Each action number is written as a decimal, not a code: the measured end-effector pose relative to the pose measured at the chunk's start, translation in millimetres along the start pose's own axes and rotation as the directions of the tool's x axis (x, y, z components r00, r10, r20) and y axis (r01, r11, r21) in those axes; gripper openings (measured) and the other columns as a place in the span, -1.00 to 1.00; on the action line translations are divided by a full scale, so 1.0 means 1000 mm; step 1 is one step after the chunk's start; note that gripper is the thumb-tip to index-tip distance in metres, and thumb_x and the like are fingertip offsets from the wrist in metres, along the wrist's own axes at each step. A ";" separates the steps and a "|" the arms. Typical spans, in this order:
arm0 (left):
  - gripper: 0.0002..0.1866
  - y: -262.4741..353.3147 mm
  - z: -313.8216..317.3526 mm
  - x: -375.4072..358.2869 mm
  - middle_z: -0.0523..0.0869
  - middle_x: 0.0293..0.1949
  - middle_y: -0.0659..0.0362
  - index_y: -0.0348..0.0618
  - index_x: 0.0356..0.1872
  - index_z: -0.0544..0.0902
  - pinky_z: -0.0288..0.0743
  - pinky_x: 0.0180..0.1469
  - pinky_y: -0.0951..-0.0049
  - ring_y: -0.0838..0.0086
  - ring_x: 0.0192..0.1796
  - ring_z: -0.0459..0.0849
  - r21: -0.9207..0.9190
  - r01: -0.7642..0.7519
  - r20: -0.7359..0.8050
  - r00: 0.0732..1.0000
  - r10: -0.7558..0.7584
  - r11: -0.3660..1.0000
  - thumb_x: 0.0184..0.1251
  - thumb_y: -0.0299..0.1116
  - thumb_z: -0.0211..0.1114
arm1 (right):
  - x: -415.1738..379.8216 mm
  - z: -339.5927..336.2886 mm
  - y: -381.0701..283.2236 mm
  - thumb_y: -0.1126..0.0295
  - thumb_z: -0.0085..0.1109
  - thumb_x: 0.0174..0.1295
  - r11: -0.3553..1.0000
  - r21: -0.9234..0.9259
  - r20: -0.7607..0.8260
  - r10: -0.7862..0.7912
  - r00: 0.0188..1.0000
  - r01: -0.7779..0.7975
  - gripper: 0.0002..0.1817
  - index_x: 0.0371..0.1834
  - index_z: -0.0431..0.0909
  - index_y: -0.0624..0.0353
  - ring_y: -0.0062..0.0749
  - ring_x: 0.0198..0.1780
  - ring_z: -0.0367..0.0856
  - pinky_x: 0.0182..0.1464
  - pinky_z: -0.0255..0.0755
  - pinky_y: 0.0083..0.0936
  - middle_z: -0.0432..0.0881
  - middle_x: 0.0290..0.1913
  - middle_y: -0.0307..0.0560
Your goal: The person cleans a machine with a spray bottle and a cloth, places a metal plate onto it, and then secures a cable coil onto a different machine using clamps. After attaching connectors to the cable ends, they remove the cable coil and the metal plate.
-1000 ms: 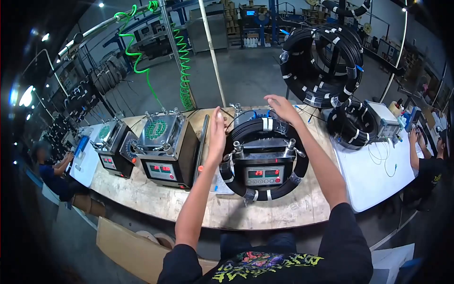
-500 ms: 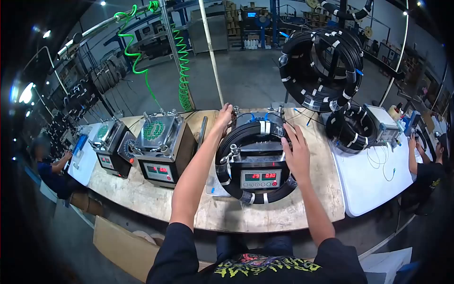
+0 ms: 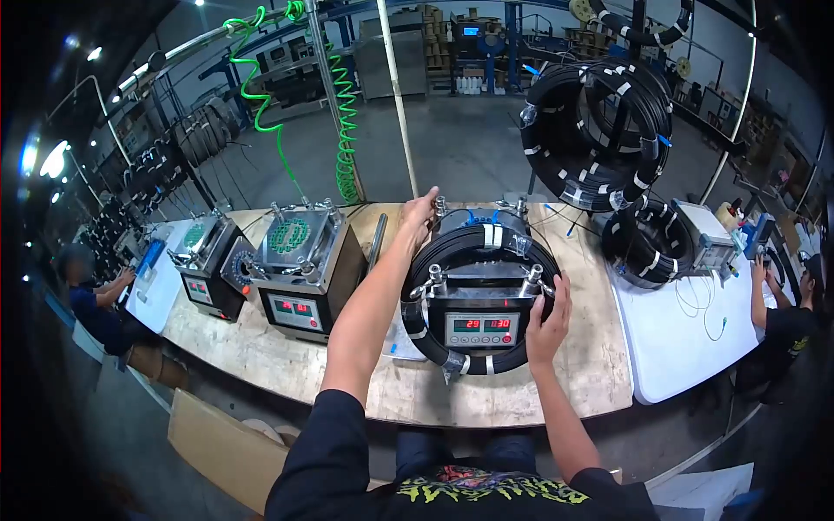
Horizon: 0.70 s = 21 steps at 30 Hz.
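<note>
A coil of black cable (image 3: pixel 420 323) with white and clear tape bands rests around the front and top of a boxy metal machine (image 3: pixel 482 304). Digits glow on the machine's front display (image 3: pixel 483 326). My left hand (image 3: pixel 419 214) is at the machine's far left corner, beside a metal corner post (image 3: pixel 440 205); its fingers are curled and partly hidden. At the coil's right side, my right hand (image 3: pixel 551 323) has thumb and fingers apart, with fingertips right by the front right clamp (image 3: pixel 532 280). Another clamp (image 3: pixel 436 280) stands at the front left. Blue-tipped connectors (image 3: pixel 480 215) show at the back.
Two similar machines (image 3: pixel 304 260) (image 3: pixel 208 269) stand left on the wooden table (image 3: pixel 400 395). Black cable coils (image 3: pixel 599 130) hang at right above another coil (image 3: pixel 647 243). Green spiral hoses (image 3: pixel 346 130) hang behind. People work at the left (image 3: pixel 91 300) and right (image 3: pixel 786 313) tables.
My right hand has moved down and right from the coil's upper right, uncovering the front right clamp. The red display digits have changed. My left hand stays at the far left corner.
</note>
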<state>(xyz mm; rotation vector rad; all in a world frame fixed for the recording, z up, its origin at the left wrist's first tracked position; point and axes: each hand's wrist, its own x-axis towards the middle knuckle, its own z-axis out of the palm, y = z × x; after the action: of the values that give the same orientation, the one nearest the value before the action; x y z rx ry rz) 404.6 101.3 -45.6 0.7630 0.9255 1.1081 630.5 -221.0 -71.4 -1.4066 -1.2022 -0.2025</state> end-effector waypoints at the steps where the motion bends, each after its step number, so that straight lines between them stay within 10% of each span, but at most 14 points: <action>1: -0.71 0.004 0.007 -0.011 0.81 -0.17 0.08 -0.20 0.01 0.69 0.68 -0.30 0.33 0.47 -0.42 0.61 -0.112 0.109 0.031 0.994 -0.106 0.988 0.61 -0.17 0.28 | -0.005 0.000 0.003 0.43 0.11 0.48 1.000 -0.001 0.015 0.011 1.000 -0.011 -0.47 0.51 0.38 0.21 0.15 0.50 0.43 0.48 0.33 -0.14 0.43 0.52 0.20; 4: -0.57 0.014 0.020 -0.056 0.77 0.20 0.06 -0.11 0.39 0.50 0.73 -0.06 0.30 0.46 -0.27 0.68 -0.374 0.019 0.205 0.977 0.062 0.927 0.67 -0.16 0.15 | -0.018 -0.002 0.004 0.45 0.03 0.52 0.996 0.048 0.024 0.077 0.997 -0.078 -0.43 0.59 0.29 0.19 0.05 0.60 0.30 0.60 0.16 -0.19 0.36 0.58 0.16; 5: -0.54 0.002 -0.003 -0.031 0.59 0.46 0.11 -0.01 0.47 0.45 0.49 0.45 0.16 0.33 0.33 0.59 -0.316 0.036 0.329 0.942 0.074 0.948 0.73 -0.06 -0.01 | -0.019 -0.003 0.002 0.46 0.02 0.53 0.987 0.105 0.029 0.118 0.993 -0.121 -0.43 0.60 0.28 0.22 0.02 0.62 0.28 0.62 0.11 -0.20 0.34 0.59 0.17; 9: -0.45 -0.011 0.000 -0.021 0.76 0.25 0.11 -0.08 0.45 0.48 0.72 0.02 0.41 0.52 -0.01 0.75 -0.149 -0.154 0.110 0.979 0.172 0.977 0.62 -0.03 0.27 | -0.027 -0.002 0.006 0.45 0.00 0.53 0.965 0.187 0.012 0.186 0.983 -0.185 -0.44 0.58 0.30 0.23 -0.01 0.60 0.30 0.62 0.10 -0.22 0.36 0.56 0.19; 12: -0.48 -0.008 -0.004 -0.008 0.79 0.17 0.12 -0.16 0.34 0.58 0.70 -0.01 0.48 0.53 -0.02 0.76 0.038 -0.024 0.061 0.998 0.022 0.999 0.58 -0.02 0.32 | -0.014 -0.007 0.008 0.41 0.02 0.52 0.953 0.236 0.018 0.192 0.981 -0.191 -0.49 0.51 0.39 0.25 -0.03 0.47 0.42 0.54 0.19 -0.24 0.46 0.43 0.16; 15: -0.53 -0.007 0.004 -0.034 0.81 0.04 0.15 -0.20 0.15 0.71 0.70 -0.01 0.44 0.51 -0.06 0.75 -0.237 -0.089 0.143 0.982 0.126 0.967 0.59 0.02 0.29 | 0.017 -0.017 0.012 0.34 0.08 0.50 0.932 0.285 0.094 0.203 0.975 -0.222 -0.56 0.38 0.51 0.26 -0.10 0.26 0.52 0.39 0.33 -0.25 0.55 0.14 0.09; 21: -0.62 -0.021 -0.016 -0.017 0.80 0.07 0.13 -0.18 0.18 0.68 0.71 0.02 0.38 0.42 -0.04 0.77 -0.139 -0.120 0.167 0.976 0.143 0.983 0.65 -0.09 0.24 | 0.067 -0.012 0.016 0.28 0.15 0.49 0.930 0.330 0.394 0.018 0.919 -0.160 -0.50 0.44 0.48 0.22 -0.07 0.29 0.55 0.40 0.35 -0.28 0.57 0.23 0.13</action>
<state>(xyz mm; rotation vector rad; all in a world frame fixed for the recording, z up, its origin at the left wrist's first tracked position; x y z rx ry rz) 395.4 79.6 -67.4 0.8115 0.6558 1.1837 678.2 -191.3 -30.3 -1.2036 -1.4064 0.3645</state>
